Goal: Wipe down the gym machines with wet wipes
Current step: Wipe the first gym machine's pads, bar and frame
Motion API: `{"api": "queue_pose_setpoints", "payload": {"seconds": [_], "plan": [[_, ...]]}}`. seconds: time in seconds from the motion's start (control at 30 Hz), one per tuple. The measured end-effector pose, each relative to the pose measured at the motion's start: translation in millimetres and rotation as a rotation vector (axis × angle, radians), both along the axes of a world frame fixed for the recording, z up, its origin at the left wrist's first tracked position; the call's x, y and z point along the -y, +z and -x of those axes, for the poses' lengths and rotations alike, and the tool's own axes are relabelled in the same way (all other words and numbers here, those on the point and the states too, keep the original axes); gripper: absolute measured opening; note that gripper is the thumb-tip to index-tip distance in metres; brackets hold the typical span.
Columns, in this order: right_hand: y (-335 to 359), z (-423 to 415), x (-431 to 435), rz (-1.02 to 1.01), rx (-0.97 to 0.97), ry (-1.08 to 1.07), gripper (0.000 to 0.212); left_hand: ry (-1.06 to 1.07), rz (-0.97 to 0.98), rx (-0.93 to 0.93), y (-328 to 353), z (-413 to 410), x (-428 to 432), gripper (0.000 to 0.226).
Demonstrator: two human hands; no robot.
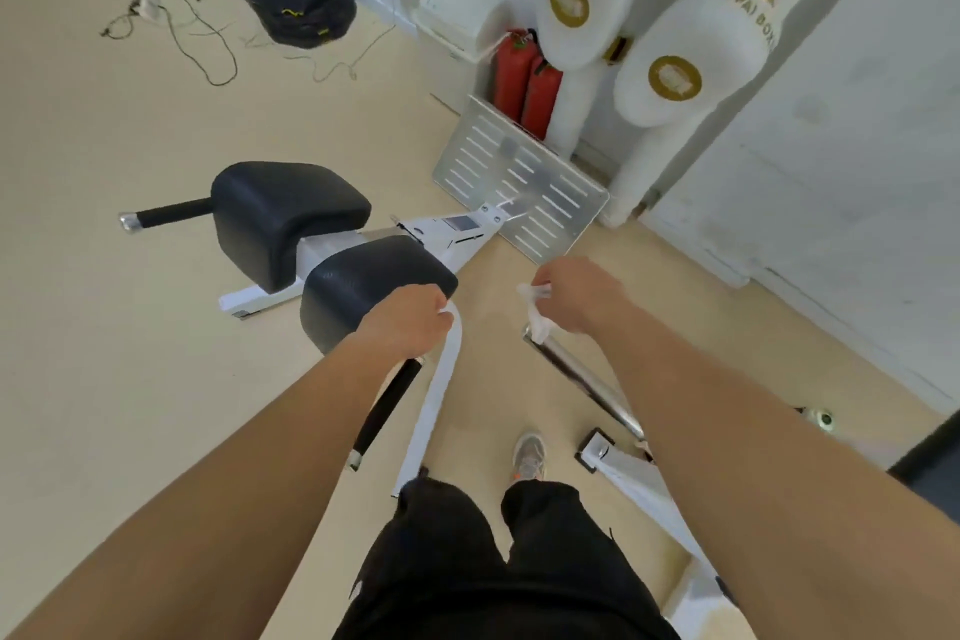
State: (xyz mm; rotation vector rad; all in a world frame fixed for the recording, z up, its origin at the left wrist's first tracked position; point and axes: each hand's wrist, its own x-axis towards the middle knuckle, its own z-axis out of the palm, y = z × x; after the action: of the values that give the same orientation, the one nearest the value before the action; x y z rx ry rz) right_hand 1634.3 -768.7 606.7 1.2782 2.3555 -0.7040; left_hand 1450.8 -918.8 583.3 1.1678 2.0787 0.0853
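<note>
We see a beige floor (130,353) carrying the white machine frame (249,299), a slotted metal plate (524,182), red extinguishers (524,83) and loose cables (235,62).

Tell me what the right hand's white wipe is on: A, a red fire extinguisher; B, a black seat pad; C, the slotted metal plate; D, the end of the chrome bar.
D: the right hand pinches the wet wipe against the upper end of the chrome bar.
</note>
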Motion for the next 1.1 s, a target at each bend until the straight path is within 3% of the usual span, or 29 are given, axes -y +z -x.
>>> {"api": "queue_pose_setpoints", "payload": {"seconds": [0.37, 0.5, 0.67, 1.1], "plan": [[-5.0, 123.6, -98.3, 0.047, -0.043, 0.285, 0.03, 0.254, 0.023, -0.093, 5.3, 60.8, -32.3, 0.015], [2.5, 155.7, -119.1, 0.013, -0.079, 0.289, 0.035, 0.343, -0.003, -0.084, 15.6, 89.9, -39.2, 0.031], [19.5, 175.2, -131.2, 0.003, -0.048, 0.355, 0.018, 0.442, -0.029, -0.027, 27.9, 111.7, -47.4, 0.027], [43.7, 257.9, -130.1, 0.001, -0.079, 0.564, 0.021, 0.565, -0.114, -0.036, 40.7, 122.5, -63.2, 0.03]]}}
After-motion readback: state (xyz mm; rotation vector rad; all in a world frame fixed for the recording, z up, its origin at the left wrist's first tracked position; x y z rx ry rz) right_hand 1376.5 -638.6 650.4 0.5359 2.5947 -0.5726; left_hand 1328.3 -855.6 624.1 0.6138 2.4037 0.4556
